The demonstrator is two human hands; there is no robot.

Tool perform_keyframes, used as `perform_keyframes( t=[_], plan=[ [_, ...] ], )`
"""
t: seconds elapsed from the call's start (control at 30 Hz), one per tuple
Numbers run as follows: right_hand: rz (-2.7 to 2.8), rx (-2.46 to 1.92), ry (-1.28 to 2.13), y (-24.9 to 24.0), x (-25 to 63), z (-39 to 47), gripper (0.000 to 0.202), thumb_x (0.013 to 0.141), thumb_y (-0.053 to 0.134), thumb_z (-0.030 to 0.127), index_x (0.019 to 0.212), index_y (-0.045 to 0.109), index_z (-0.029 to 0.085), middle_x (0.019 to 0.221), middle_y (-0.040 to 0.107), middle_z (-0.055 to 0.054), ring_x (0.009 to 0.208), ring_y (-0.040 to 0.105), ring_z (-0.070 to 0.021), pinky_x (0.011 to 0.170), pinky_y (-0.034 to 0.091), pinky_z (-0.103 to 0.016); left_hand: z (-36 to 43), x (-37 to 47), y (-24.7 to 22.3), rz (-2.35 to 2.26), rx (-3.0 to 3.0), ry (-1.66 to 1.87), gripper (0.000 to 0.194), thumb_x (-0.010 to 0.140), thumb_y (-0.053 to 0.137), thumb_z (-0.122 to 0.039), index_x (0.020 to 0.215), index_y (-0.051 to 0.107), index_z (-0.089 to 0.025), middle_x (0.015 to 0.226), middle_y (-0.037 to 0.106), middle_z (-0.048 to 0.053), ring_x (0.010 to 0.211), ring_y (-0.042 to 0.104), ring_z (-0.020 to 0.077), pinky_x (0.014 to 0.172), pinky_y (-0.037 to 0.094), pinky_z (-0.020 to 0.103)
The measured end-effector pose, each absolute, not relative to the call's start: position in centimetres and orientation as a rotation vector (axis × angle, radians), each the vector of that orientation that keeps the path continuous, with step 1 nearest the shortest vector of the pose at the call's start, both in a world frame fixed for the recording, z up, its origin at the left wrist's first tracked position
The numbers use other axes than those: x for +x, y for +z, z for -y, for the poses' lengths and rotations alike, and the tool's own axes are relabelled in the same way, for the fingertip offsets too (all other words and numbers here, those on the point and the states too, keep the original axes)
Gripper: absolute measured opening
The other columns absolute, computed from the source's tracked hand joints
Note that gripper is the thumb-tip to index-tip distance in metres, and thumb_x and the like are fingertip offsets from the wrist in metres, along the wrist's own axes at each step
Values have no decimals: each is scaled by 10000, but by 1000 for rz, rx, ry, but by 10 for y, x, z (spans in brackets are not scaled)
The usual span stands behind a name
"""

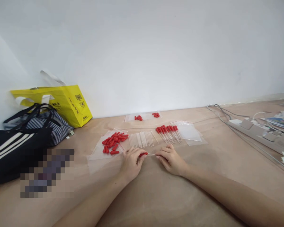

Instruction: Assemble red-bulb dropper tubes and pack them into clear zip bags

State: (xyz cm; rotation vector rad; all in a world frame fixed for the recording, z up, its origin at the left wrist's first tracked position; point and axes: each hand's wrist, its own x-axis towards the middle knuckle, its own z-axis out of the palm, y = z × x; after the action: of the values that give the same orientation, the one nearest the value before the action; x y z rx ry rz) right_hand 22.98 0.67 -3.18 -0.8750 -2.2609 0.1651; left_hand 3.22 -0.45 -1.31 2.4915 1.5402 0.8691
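Between finger and thumb, my left hand (132, 161) pinches a red rubber dropper bulb (144, 154). My right hand (171, 160) is closed on a thin clear dropper tube (151, 154), whose left end meets the bulb; how far it sits inside cannot be seen. Beyond my left hand, loose red bulbs (114, 141) lie heaped on clear plastic bags (94, 162). A row of bare clear tubes (141, 139) lies just past both hands. Behind my right hand is a fan of droppers (168, 133) with red bulbs on their tubes.
More zip bags (191, 134) lie right of the droppers. Small red pieces (138, 118) rest on a bag near the wall. A yellow bag (75, 107), a striped bag (61, 126) and a black bag (19, 151) stand left. A power strip (257, 134) with cables is at right.
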Motion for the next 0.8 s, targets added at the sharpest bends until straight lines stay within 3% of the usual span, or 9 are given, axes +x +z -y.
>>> perform_keyframes(
  t=[0.43,0.8],
  plan=[
    [2281,-839,151,-31,226,-4,198,847,370,176,883,565,172,706,585,-22,637,486,-116,681,272,-285,7,33,-12,-1529,2538,944,173,841,435,-286,789,585,-217,799,649,-8,808,544,180,797,279,369],
    [2323,-618,-334,-28,231,-11,280,769,315,41,807,578,131,596,514,-10,555,412,-108,623,202,-294,12,34,-10,-1408,2631,887,170,833,431,-263,751,567,-204,731,633,-6,776,542,168,878,228,406]
  ],
)
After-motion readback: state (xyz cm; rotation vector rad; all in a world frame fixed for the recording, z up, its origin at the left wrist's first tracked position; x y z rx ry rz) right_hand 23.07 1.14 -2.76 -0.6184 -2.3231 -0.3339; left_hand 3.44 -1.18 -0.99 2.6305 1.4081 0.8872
